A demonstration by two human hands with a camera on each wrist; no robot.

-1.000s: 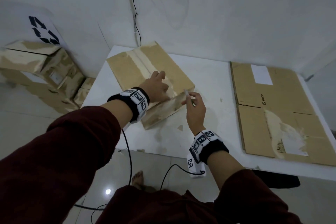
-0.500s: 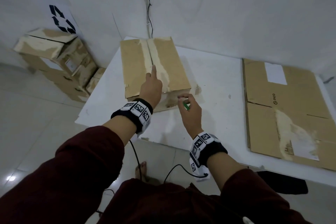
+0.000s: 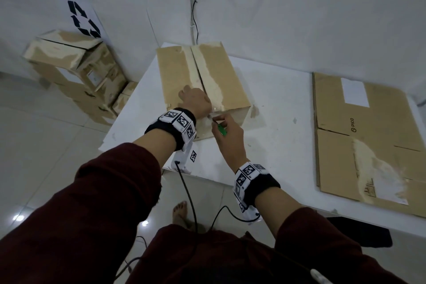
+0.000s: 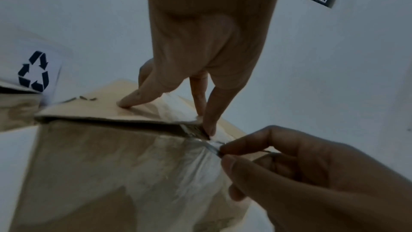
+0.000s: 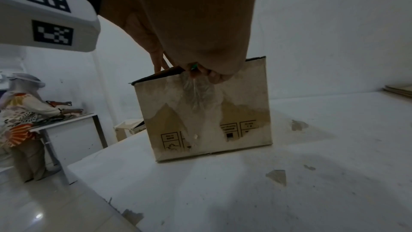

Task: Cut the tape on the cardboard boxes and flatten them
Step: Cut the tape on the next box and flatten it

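A taped cardboard box [image 3: 221, 80] stands at the far left corner of the white table [image 3: 283, 145]. My left hand [image 3: 196, 101] rests on its top near the front edge, with straight fingers [image 4: 209, 126] pressing the flap down beside the centre seam. My right hand [image 3: 227, 136] grips a small green-handled cutter [image 3: 221, 131]. The cutter's blade [image 4: 214, 147] meets the clear tape [image 4: 196, 161] where it folds over the front top edge. In the right wrist view the box front [image 5: 245, 112] shows torn paper and wrinkled tape below the cutter [image 5: 194, 67].
Flattened cardboard [image 3: 368, 134] lies on the right side of the table. Several boxes [image 3: 73, 71] are stacked on the floor at left, under a recycling sign [image 3: 84, 18]. Tape scraps [image 5: 276, 175] dot the table. Another person [image 5: 24, 112] works at a separate table.
The box was turned square to me. My left hand drew back from the top seam to the front edge. My right hand brought the cutter up to the tape at that edge.
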